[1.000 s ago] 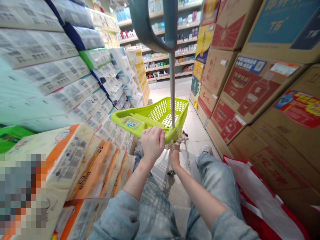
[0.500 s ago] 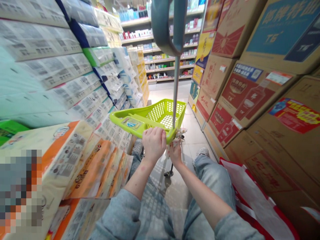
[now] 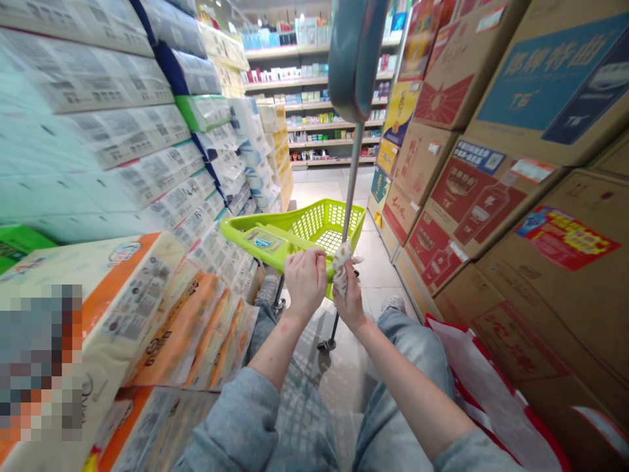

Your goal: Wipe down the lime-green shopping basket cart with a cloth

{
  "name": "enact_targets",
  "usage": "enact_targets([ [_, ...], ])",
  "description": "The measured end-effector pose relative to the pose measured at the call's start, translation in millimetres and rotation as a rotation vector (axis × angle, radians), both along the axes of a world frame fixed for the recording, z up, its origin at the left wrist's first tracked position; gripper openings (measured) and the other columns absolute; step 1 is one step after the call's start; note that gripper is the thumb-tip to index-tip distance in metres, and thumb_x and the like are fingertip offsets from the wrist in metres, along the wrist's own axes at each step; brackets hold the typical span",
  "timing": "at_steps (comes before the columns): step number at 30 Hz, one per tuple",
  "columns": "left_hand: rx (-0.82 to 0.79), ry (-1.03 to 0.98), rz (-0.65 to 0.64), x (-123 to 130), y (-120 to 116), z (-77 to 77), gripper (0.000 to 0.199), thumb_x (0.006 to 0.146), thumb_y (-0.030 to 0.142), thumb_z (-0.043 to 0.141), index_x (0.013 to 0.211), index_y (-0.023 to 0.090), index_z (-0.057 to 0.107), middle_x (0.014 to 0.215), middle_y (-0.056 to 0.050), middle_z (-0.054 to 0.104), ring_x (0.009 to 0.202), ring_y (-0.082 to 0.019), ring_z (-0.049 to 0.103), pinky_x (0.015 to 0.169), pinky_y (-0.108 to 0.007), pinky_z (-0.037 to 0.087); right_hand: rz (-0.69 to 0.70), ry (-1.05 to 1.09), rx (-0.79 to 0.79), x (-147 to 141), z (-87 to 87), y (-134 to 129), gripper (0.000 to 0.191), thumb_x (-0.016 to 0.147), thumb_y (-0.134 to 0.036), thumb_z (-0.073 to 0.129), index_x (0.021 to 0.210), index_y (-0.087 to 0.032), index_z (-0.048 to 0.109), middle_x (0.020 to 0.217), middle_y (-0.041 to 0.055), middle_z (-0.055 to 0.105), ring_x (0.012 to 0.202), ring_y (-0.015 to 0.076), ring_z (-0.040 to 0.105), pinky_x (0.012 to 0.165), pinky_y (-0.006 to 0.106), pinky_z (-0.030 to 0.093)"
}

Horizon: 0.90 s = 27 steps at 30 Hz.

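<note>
A lime-green shopping cart basket [image 3: 246, 227] with perforated sides stands between my knees. My left hand [image 3: 305, 282] is closed over its near rim. Pinched in my right hand [image 3: 349, 303] is a crumpled, pale patterned cloth [image 3: 340, 267], pressed at the basket's near right corner beside the metal pole [image 3: 354, 172]. The pole rises to a dark grey handle [image 3: 358, 62], cut off by the top of the view. Below the basket, a caster wheel [image 3: 326, 345] rests on the floor. My right fingertips are partly hidden by the cloth.
Stacked tissue packs [image 3: 113, 124] wall in my left side, with orange-and-cream packs [image 3: 162, 334] close by my left arm. Cardboard cartons [image 3: 491, 203] are piled on the right. A red-and-white bag [image 3: 491, 380] lies by my right leg. Stocked shelves [image 3: 314, 85] close the aisle ahead.
My right hand has come up with the cloth from under the basket's corner to its rim and the pole's base. The handle appears shifted right; my left hand stays on the rim.
</note>
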<state>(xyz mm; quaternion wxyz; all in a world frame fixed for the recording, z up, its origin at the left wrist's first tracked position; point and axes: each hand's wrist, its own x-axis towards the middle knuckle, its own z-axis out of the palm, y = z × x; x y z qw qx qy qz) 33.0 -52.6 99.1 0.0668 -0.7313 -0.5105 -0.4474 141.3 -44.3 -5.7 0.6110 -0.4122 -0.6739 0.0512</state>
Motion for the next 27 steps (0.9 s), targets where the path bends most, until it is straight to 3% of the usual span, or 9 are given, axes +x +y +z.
enact_targets([
  [5, -0.025, -0.029, -0.022, -1.8, -1.8, -0.6, 0.016, 0.091, 0.022, 0.037, 0.094, 0.02, 0.053, 0.086, -0.002, 0.065, 0.082, -0.017, 0.057, 0.083, -0.034, 0.034, 0.086, -0.03, 0.047, 11.6, 40.1, 7.1, 0.036, 0.081, -0.022, 0.038, 0.116, -0.023, 0.048, 0.111, 0.0064, 0.058, 0.111, 0.0218, 0.052, 0.108, 0.048, 0.029],
  [11, -0.027, 0.096, -0.124, -28.8, 4.1, 5.8, 0.022, 0.093, 0.024, 0.033, 0.095, 0.02, 0.055, 0.091, -0.004, 0.063, 0.089, -0.018, 0.055, 0.083, -0.033, 0.036, 0.055, -0.099, -0.123, 19.6, 61.4, 17.5, 0.023, 0.077, -0.026, 0.035, 0.087, -0.023, 0.055, 0.084, 0.0034, 0.059, 0.1, 0.0232, 0.052, 0.104, 0.045, 0.031],
  [16, -0.03, 0.235, -0.061, -47.5, 13.3, 12.2, 0.025, 0.091, 0.024, 0.035, 0.086, 0.021, 0.059, 0.086, -0.004, 0.063, 0.09, -0.02, 0.052, 0.092, -0.038, 0.031, 0.116, -0.126, -0.022, 20.3, 66.2, 10.0, 0.026, 0.085, -0.03, 0.031, 0.085, -0.023, 0.056, 0.083, 0.0027, 0.057, 0.09, 0.0205, 0.054, 0.105, 0.045, 0.029],
  [23, -0.026, 0.183, -0.022, -39.5, 10.1, 9.2, 0.025, 0.09, 0.023, 0.036, 0.084, 0.022, 0.06, 0.082, -0.002, 0.065, 0.087, -0.021, 0.051, 0.091, -0.039, 0.03, 0.007, -0.218, -0.016, 8.4, 71.5, -18.5, 0.033, 0.092, -0.028, 0.032, 0.112, -0.019, 0.057, 0.121, 0.0093, 0.055, 0.117, 0.0212, 0.045, 0.102, 0.043, 0.035],
  [27, -0.025, 0.181, -0.024, -39.9, 9.2, 9.2, 0.025, 0.09, 0.022, 0.036, 0.083, 0.022, 0.06, 0.083, -0.002, 0.066, 0.087, -0.02, 0.051, 0.091, -0.039, 0.03, 0.051, -0.269, -0.069, 2.7, 80.7, -18.2, 0.034, 0.093, -0.027, 0.031, 0.11, -0.02, 0.059, 0.109, 0.0091, 0.062, 0.106, 0.021, 0.053, 0.095, 0.041, 0.041],
])
